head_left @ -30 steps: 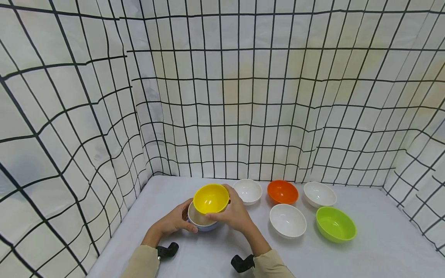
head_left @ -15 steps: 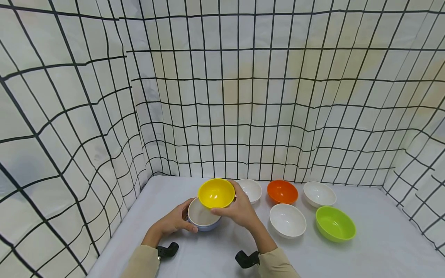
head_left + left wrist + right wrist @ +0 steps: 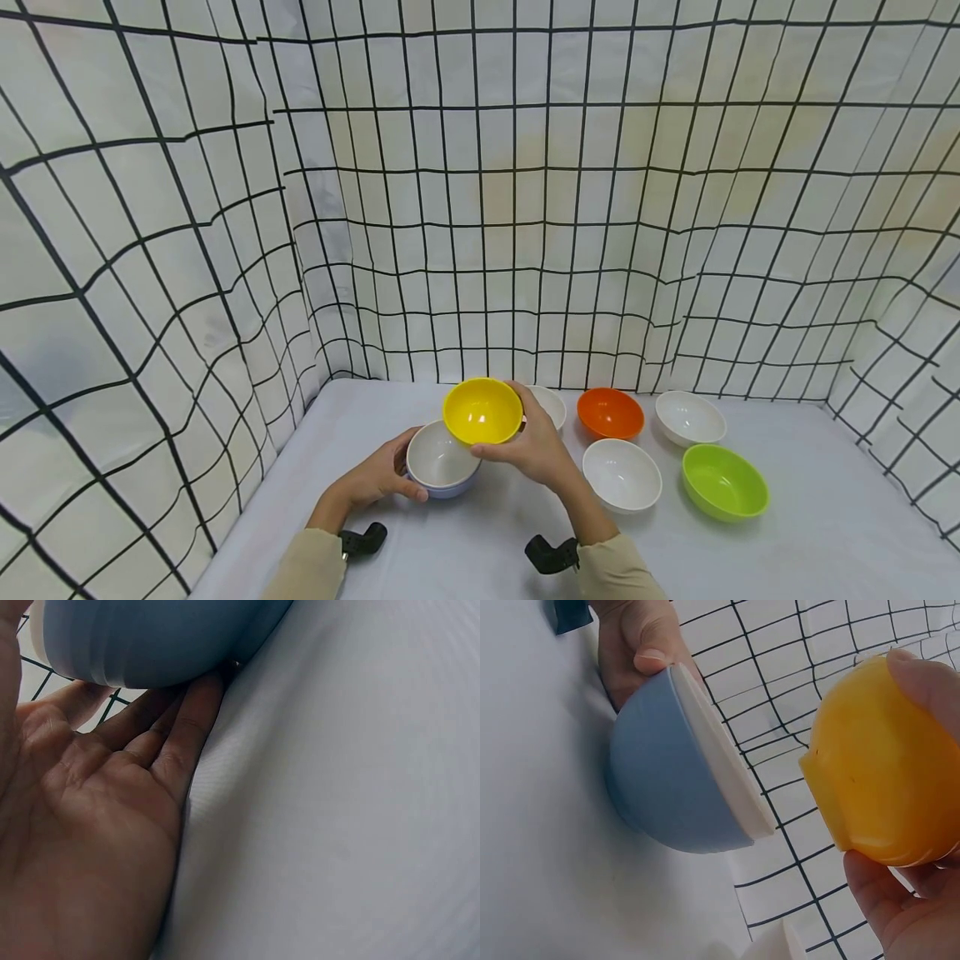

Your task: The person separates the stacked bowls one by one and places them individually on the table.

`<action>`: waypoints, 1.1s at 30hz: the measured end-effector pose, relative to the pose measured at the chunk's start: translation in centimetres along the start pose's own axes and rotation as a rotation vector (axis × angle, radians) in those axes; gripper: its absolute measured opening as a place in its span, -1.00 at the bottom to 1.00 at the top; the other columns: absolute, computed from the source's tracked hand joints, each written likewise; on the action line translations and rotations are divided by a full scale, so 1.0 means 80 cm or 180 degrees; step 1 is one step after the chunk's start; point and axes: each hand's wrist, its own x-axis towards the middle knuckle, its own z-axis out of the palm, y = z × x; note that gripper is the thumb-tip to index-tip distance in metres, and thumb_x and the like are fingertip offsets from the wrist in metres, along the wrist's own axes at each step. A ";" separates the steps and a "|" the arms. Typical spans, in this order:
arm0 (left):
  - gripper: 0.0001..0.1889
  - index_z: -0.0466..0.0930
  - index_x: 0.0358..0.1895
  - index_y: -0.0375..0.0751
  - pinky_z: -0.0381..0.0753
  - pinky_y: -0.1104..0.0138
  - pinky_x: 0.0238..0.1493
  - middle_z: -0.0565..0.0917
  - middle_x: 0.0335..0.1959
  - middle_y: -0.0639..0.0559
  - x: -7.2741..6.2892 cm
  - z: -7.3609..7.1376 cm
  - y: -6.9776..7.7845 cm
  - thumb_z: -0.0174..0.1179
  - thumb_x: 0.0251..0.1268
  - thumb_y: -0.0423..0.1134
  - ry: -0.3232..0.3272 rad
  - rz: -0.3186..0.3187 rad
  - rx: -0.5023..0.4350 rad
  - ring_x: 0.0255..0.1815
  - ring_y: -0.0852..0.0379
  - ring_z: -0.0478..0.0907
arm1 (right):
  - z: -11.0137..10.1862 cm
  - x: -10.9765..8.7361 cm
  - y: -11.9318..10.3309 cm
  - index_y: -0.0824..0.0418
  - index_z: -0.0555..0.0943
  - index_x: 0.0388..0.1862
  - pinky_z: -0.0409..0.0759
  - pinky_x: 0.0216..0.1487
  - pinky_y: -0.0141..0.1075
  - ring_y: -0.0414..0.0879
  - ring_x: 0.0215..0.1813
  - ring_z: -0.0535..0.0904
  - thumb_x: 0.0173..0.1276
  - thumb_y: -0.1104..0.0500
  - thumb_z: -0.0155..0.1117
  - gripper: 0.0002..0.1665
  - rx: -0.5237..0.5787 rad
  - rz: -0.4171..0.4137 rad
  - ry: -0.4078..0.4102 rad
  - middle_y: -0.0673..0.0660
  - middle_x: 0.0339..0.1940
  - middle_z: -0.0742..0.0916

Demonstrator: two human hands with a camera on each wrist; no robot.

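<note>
My right hand (image 3: pixel 538 443) grips a yellow bowl (image 3: pixel 482 411) by its right side, raised with its inside tipped toward me. Below and to its left stands a blue bowl (image 3: pixel 447 491) with a white bowl (image 3: pixel 435 457) nested in it. In the right wrist view the rim of that white bowl (image 3: pixel 724 761) shows above the blue bowl (image 3: pixel 664 765), and a gap separates the pair from the yellow bowl (image 3: pixel 889 769). My left hand (image 3: pixel 378 477) holds the nested pair from the left, thumb at the front. In the left wrist view its fingers (image 3: pixel 191 724) reach under the blue side.
To the right, an orange bowl (image 3: pixel 610 413) stands between two white bowls (image 3: pixel 551 406) (image 3: pixel 690 419) at the back. Another white bowl (image 3: pixel 622 475) and a green bowl (image 3: pixel 724 483) are nearer. Black grid lines on white walls (image 3: pixel 480 192) surround the white-covered table (image 3: pixel 450 558).
My right hand has lifted the yellow bowl up and to the right, away from the nested bowls, uncovering more of the inner white one. The left hand has stayed in place.
</note>
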 end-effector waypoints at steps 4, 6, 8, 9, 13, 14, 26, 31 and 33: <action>0.07 0.15 0.58 -0.07 0.07 -0.10 0.66 0.35 0.54 -0.07 0.000 0.001 0.000 0.61 -0.04 -0.30 0.0009 -0.0019 0.0010 0.55 -0.08 0.26 | -0.005 -0.005 -0.001 -0.04 0.27 0.55 0.65 0.31 -0.01 0.00 0.30 0.52 -0.12 -0.09 0.75 0.26 -0.0043 -0.0031 -0.0060 0.00 0.40 0.55; 0.07 0.16 0.58 -0.05 0.10 -0.06 0.66 0.35 0.54 -0.05 -0.001 0.001 0.001 0.61 -0.04 -0.29 0.0027 -0.0035 0.0026 0.54 -0.05 0.28 | -0.007 -0.009 -0.001 -0.04 0.27 0.55 0.64 0.32 -0.02 -0.02 0.31 0.51 -0.13 -0.08 0.75 0.27 -0.0052 -0.0050 -0.0088 -0.01 0.39 0.55; 0.07 0.17 0.58 -0.04 0.17 0.07 0.66 0.35 0.54 -0.04 -0.001 0.001 0.001 0.61 -0.04 -0.29 0.0026 -0.0023 0.0033 0.54 -0.04 0.27 | -0.010 -0.013 0.001 -0.04 0.26 0.55 0.63 0.33 -0.02 -0.02 0.31 0.51 -0.13 -0.07 0.76 0.27 -0.0050 -0.0079 -0.0116 -0.02 0.39 0.55; 0.07 0.17 0.58 -0.04 0.21 0.18 0.64 0.34 0.54 -0.04 -0.001 0.001 0.000 0.61 -0.04 -0.29 0.0021 -0.0013 0.0031 0.54 -0.04 0.27 | -0.012 -0.016 0.002 -0.04 0.26 0.55 0.63 0.33 -0.02 -0.02 0.31 0.51 -0.13 -0.07 0.76 0.27 -0.0047 -0.0082 -0.0123 -0.02 0.39 0.55; 0.07 0.17 0.58 -0.03 0.28 0.50 0.52 0.34 0.55 -0.04 -0.001 0.001 0.000 0.61 -0.04 -0.29 -0.0006 0.0039 -0.0002 0.57 -0.08 0.24 | -0.016 -0.027 0.010 -0.04 0.27 0.54 0.65 0.31 -0.03 -0.01 0.29 0.53 -0.14 -0.03 0.76 0.26 -0.0027 -0.0046 -0.0182 -0.01 0.37 0.56; 0.07 0.17 0.58 -0.04 0.27 0.45 0.55 0.34 0.55 -0.05 -0.002 0.001 -0.001 0.61 -0.04 -0.29 -0.0011 0.0054 -0.0004 0.57 -0.09 0.24 | -0.017 -0.030 0.013 -0.04 0.27 0.54 0.66 0.30 -0.03 0.00 0.28 0.54 -0.14 -0.02 0.77 0.26 -0.0023 -0.0029 -0.0199 -0.01 0.37 0.56; 0.08 0.14 0.59 -0.13 0.05 -0.13 0.64 0.31 0.56 -0.14 0.001 -0.002 -0.006 0.62 -0.04 -0.25 0.0026 0.0035 0.0086 0.63 -0.24 0.14 | -0.019 -0.048 0.035 0.04 0.22 0.57 0.65 0.30 0.01 0.05 0.29 0.53 -0.10 -0.04 0.74 0.28 -0.0009 0.0135 -0.0324 0.11 0.38 0.53; 0.11 0.10 0.60 -0.19 0.02 -0.13 0.64 0.28 0.57 -0.19 0.002 -0.002 -0.007 0.62 -0.03 -0.24 0.0019 0.0044 0.0093 0.64 -0.28 0.11 | -0.020 -0.050 0.038 0.08 0.20 0.58 0.66 0.28 0.02 0.07 0.29 0.53 -0.10 -0.07 0.74 0.31 -0.0009 0.0187 -0.0325 0.12 0.38 0.53; 0.12 0.11 0.60 -0.17 0.02 -0.11 0.64 0.29 0.57 -0.17 0.001 -0.002 -0.006 0.62 -0.04 -0.25 0.0032 0.0017 0.0077 0.64 -0.25 0.12 | -0.020 -0.051 0.038 0.10 0.19 0.59 0.66 0.29 0.02 0.07 0.28 0.53 -0.10 -0.08 0.74 0.33 -0.0008 0.0217 -0.0326 0.12 0.37 0.53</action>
